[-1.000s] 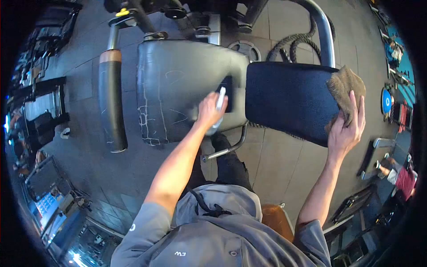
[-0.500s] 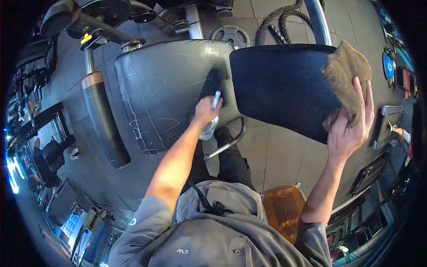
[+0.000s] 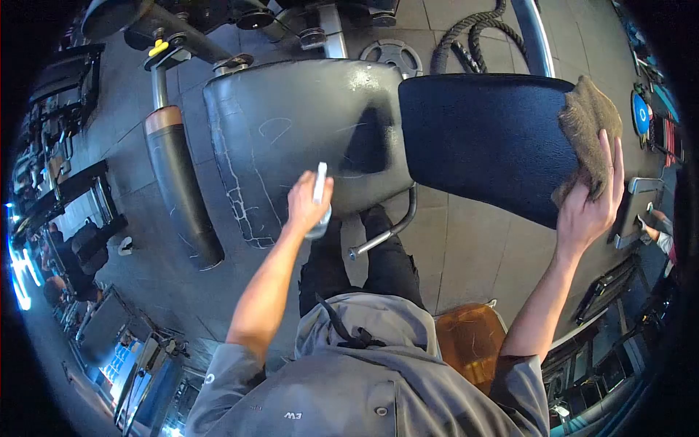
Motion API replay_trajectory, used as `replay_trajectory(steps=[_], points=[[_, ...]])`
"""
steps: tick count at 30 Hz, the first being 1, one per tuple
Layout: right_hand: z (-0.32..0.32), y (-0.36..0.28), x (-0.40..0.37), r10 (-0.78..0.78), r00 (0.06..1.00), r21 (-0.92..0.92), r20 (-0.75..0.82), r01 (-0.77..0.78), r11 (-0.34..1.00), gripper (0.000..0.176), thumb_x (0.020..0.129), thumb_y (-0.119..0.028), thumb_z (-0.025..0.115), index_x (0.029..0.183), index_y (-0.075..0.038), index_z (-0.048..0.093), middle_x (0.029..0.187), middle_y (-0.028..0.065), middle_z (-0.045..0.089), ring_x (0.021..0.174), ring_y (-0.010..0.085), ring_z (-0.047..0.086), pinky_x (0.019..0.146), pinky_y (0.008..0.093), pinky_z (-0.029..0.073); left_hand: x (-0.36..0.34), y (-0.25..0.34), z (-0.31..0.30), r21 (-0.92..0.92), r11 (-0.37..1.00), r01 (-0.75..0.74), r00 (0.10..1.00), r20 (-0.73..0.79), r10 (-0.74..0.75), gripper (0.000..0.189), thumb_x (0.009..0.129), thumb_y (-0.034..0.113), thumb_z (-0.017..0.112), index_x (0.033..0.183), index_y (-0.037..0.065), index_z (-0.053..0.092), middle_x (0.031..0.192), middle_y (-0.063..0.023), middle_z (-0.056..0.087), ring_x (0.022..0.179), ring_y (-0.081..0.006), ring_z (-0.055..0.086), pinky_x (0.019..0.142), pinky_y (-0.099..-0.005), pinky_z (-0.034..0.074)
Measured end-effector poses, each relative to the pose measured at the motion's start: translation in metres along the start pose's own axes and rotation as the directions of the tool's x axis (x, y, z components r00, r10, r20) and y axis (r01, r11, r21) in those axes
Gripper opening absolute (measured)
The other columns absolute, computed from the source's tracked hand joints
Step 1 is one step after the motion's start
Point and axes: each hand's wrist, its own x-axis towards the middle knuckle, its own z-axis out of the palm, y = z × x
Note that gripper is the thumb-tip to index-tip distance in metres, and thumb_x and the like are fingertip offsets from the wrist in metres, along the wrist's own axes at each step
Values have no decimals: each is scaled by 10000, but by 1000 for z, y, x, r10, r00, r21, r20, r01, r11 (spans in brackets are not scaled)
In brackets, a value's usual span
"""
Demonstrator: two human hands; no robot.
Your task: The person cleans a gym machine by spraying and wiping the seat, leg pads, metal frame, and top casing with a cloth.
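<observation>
My left hand (image 3: pixel 309 202) is closed round a spray bottle (image 3: pixel 320 182) with a white top, over the near edge of the wide, cracked seat pad (image 3: pixel 291 131). Wet shine shows near that pad's far edge. At the right, my right hand (image 3: pixel 588 211) presses a brown cloth (image 3: pixel 591 127) against the outer end of the dark backrest pad (image 3: pixel 480 138). The two pads stand side by side, and my right fingers lie over the cloth.
A padded roller (image 3: pixel 182 189) hangs left of the seat. Beyond the pads are a weight plate (image 3: pixel 393 54) and a thick rope (image 3: pixel 459 36). A brown pad (image 3: pixel 470 342) is beside my body. People are partly visible at both sides.
My left hand has moved left and slightly nearer my body with the bottle. The pads appear shifted right in view; my right hand stays at the cloth.
</observation>
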Motion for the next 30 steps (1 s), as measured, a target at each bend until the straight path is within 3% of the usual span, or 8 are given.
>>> replay_trajectory(steps=[13, 16, 18, 21, 23, 24, 27, 30], points=[[2, 4, 1, -41, 999, -45, -16, 40, 998, 563, 808, 15, 597, 1319, -211, 666, 1399, 98, 606, 1305, 313, 551, 1095, 432, 413, -11, -27, -27, -38, 999, -33, 984, 176, 40, 358, 929, 341, 632, 827, -2, 649, 827, -230, 635, 779, -459, 643, 662, -527, 502], [1, -2, 0, -54, 998, -148, -10, 52, 988, 410, 919, -1, 566, 1315, -68, 649, 1374, 145, 616, 1276, 260, 580, 1042, 396, 459, -46, -45, -16, -53, 997, -55, 976, 208, 65, 387, 936, 350, 629, 793, -10, 643, 781, -231, 632, 765, -461, 646, 636, -526, 497], [3, 17, -16, 46, 992, 59, -121, -40, 997, 333, 950, -43, 569, 1270, -10, 654, 1333, 154, 631, 1261, 221, 580, 1027, 393, 470, -64, -43, -30, -20, 999, -39, 975, 216, 43, 326, 921, 280, 651, 771, -9, 632, 756, -218, 617, 712, -442, 631, 618, -502, 496], [4, -7, -62, 572, 805, 484, -158, -442, 755, 416, 1024, -212, 542, 1345, 54, 538, 1403, 160, 560, 1275, 248, 556, 1049, 425, 454, -64, -34, -76, -155, 976, -150, 988, 7, 153, 172, 873, 147, 677, 798, -4, 644, 764, -178, 605, 723, -368, 632, 645, -438, 510], [19, -49, -101, 575, 780, 642, -246, -313, 700, 513, 1048, -337, 536, 1396, 34, 471, 1471, 156, 487, 1309, 283, 523, 1066, 465, 441, -52, -37, -106, -127, 969, -210, 970, -154, 190, 109, 845, 100, 657, 858, -8, 663, 876, -151, 619, 757, -316, 635, 681, -405, 514], [22, -72, -121, 681, 728, 754, 75, -489, 440, 513, 1030, -338, 561, 1401, 4, 473, 1507, 159, 450, 1352, 317, 481, 1090, 504, 412, -45, -45, -116, -81, 977, -199, 961, -209, 179, 149, 863, 134, 640, 864, -14, 656, 900, -156, 613, 775, -314, 633, 691, -403, 508], [94, -125, -175, -15, 960, 336, 278, -83, 938, 563, 890, -288, 703, 1411, -152, 539, 1588, 180, 367, 1480, 455, 277, 1188, 603, 217, -6, -58, -138, 56, 971, -232, 884, -404, 234, 292, 941, 263, 577, 930, -27, 608, 895, -167, 574, 824, -330, 597, 732, -418, 485], [224, -159, -300, 60, 716, 402, 695, -456, 794, 816, 782, -235, 761, 1516, -155, 414, 1645, 206, 200, 1508, 469, 160, 1193, 619, 174, 25, -71, -135, 99, 970, -221, 814, -529, 240, 371, 968, 319, 542, 931, -48, 582, 949, -175, 587, 823, -317, 596, 736, -417, 487]])
